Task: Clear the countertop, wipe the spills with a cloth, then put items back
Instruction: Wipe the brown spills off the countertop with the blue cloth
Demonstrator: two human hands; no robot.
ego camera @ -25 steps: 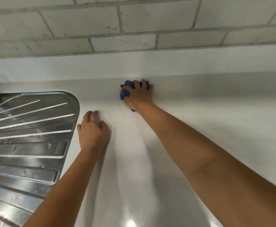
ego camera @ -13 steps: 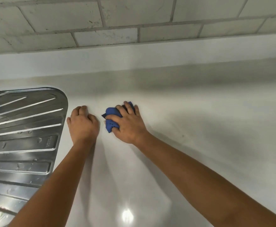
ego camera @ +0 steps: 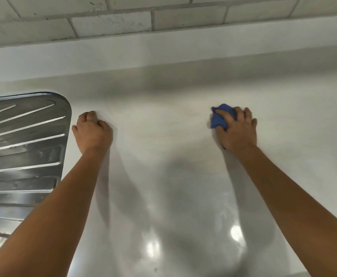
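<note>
Right hand (ego camera: 236, 130) grips balled blue cloth (ego camera: 220, 118) pressed on white bench (ego camera: 163, 156); left hand (ego camera: 92, 132) fingers curled closed, empty, beside steel drainboard (ego camera: 23, 144). Tiled wall (ego camera: 111, 19) behind.

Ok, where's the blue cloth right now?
In the head view, the blue cloth is bunched under the right hand on the white countertop, right of centre, far from the drainboard.

- Most of the blue cloth (ego camera: 220, 118) lay hidden under the right hand (ego camera: 236, 129); only a bunched part showed.
- The steel drainboard (ego camera: 23, 148) was cut off by the picture's left edge.
- The left hand (ego camera: 92, 132) had its fingers curled under, their tips hidden.
- Both forearms ran out of the bottom edge.
</note>
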